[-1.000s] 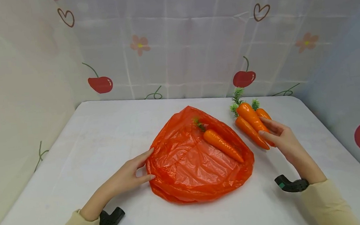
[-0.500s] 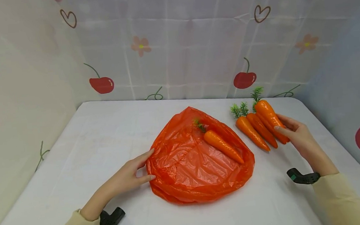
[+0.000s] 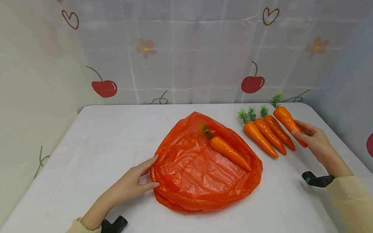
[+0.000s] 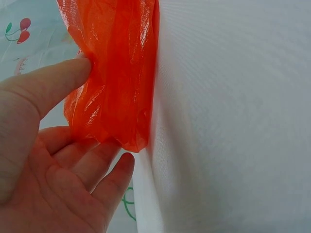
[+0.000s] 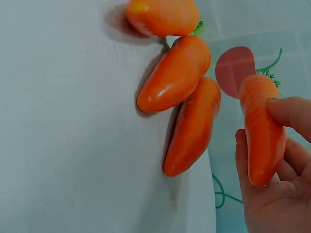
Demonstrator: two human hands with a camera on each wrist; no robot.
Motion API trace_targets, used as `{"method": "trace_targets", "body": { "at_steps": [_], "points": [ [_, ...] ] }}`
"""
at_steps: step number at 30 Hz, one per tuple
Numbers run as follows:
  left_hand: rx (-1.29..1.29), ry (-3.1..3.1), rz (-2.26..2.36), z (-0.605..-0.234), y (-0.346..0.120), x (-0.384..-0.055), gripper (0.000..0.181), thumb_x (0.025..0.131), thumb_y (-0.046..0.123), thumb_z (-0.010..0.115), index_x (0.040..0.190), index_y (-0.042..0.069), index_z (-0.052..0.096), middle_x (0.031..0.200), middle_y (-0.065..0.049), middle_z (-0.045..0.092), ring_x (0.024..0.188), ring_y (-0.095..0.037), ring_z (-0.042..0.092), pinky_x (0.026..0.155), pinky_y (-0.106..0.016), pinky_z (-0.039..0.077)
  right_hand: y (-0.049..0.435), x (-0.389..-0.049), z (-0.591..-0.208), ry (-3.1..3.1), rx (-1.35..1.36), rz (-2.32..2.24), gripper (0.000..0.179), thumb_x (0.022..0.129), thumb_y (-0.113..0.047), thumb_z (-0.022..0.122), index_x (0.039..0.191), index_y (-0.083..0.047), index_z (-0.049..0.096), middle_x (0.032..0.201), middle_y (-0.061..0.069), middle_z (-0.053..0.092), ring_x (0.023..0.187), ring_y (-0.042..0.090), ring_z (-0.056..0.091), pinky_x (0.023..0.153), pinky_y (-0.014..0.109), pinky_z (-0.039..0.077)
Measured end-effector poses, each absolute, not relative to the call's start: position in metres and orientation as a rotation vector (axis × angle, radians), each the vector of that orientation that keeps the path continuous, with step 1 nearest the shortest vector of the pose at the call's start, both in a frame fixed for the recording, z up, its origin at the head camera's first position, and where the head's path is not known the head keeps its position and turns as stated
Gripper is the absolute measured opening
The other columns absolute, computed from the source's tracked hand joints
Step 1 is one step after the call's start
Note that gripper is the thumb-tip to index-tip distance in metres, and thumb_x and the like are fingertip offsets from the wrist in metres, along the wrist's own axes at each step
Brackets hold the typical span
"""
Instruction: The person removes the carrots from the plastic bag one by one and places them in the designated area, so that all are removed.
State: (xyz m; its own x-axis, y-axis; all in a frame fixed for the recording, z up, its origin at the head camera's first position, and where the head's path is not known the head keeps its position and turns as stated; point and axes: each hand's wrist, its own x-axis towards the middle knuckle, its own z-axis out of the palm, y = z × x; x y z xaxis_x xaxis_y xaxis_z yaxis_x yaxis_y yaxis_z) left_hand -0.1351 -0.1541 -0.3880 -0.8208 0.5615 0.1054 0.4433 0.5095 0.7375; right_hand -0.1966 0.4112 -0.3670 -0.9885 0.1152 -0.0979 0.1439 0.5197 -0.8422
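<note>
A fourth-row-end carrot [image 3: 288,120] with a green top is gripped by my right hand [image 3: 316,142] between thumb and fingers; the right wrist view shows this carrot [image 5: 264,131] beside the others. To its left lie three more carrots [image 3: 260,139], side by side on the table with their tips toward me. My left hand [image 3: 130,181] touches the left rim of a thin orange-red plastic bag [image 3: 191,168], thumb and fingers spread apart. In the left wrist view, the fingertips sit right at the bag [image 4: 114,92]. Another carrot [image 3: 230,153] lies on the bag's right side.
A white table [image 3: 108,138] bears everything. Behind and beside it hangs a pale curtain [image 3: 194,56] printed with cherries, hearts and flowers. Each wrist wears a black device [image 3: 316,180].
My right hand has moved right with its carrot, away from the other carrots, which now show separately in a row. The left hand and the bag have stayed in place.
</note>
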Motion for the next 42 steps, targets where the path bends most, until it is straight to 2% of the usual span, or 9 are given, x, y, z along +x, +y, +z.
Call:
{"method": "trace_targets", "body": {
  "at_steps": [14,20,31,42],
  "points": [
    [0.894,2.587,1.201,-0.385,-0.154,-0.135,0.08,0.083,0.021,0.074,0.146,0.002,0.029,0.147,-0.011,0.032,0.132,-0.026,0.032,0.1,-0.042,0.036,0.427,-0.207,-0.381,2.651,0.349,-1.501,0.078,0.095,-0.046,0.047,0.149,-0.003,0.009,0.149,0.028,0.012,0.13,0.046,0.016,0.102,0.061,0.022],
    [0.92,2.592,1.206,-0.387,-0.154,-0.135,0.078,0.084,0.022,0.072,0.145,0.001,0.029,0.146,-0.015,0.032,0.131,-0.031,0.033,0.1,-0.045,0.036,0.433,-0.213,-0.389,2.641,0.34,-1.519,0.076,0.096,-0.042,0.047,0.148,-0.001,0.01,0.148,0.029,0.012,0.13,0.047,0.016,0.103,0.06,0.019],
    [0.874,2.592,1.207,-0.387,-0.155,-0.134,0.08,0.082,0.022,0.074,0.147,0.005,0.029,0.148,-0.01,0.031,0.132,-0.026,0.031,0.101,-0.042,0.036,0.433,-0.223,-0.397,2.696,0.34,-1.439,0.076,0.096,-0.042,0.048,0.148,0.001,0.012,0.147,0.031,0.014,0.13,0.049,0.017,0.102,0.06,0.023],
    [0.891,2.595,1.208,-0.387,-0.154,-0.134,0.079,0.082,0.02,0.074,0.146,0.003,0.03,0.147,-0.011,0.032,0.132,-0.026,0.032,0.101,-0.041,0.036,0.433,-0.225,-0.401,2.742,0.293,-1.403,0.075,0.096,-0.041,0.047,0.147,0.003,0.014,0.146,0.032,0.017,0.13,0.048,0.02,0.102,0.059,0.024]
  ]
}}
